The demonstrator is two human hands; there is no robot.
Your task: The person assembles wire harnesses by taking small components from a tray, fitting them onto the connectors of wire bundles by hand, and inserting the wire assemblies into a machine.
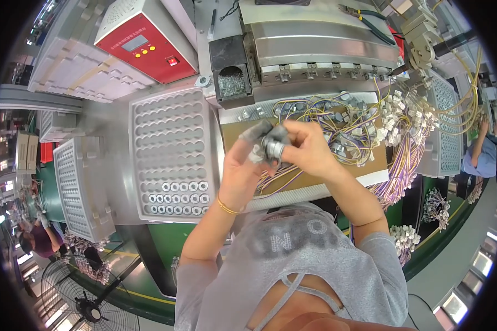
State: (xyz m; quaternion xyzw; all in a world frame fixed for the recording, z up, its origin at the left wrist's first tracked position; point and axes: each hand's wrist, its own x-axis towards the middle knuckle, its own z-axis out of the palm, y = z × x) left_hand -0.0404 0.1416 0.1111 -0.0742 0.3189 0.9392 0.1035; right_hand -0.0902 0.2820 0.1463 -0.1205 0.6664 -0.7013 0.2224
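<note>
Both my hands meet over a brown cardboard sheet [234, 135], with dark grey covers on some fingertips. My right hand [310, 148] is closed, thumb and fingers pinching a small round silver metal part [274, 149]. Against that part, my left hand [242, 168] is closed too, with a small white piece [255, 155] between its fingers, partly hidden and blurred. Just beyond and right of my hands lies a tangle of yellow and purple wires [315, 110] with small metal parts.
At left, a white moulded tray [171, 160] holds rows of round metal parts in its near pockets. Behind stand a red-fronted control box [149, 47], a black bin [231, 69] of clear bits and a metal machine [320, 44] bearing pliers [370, 25]. White-plugged wire bundles [406, 160] hang right.
</note>
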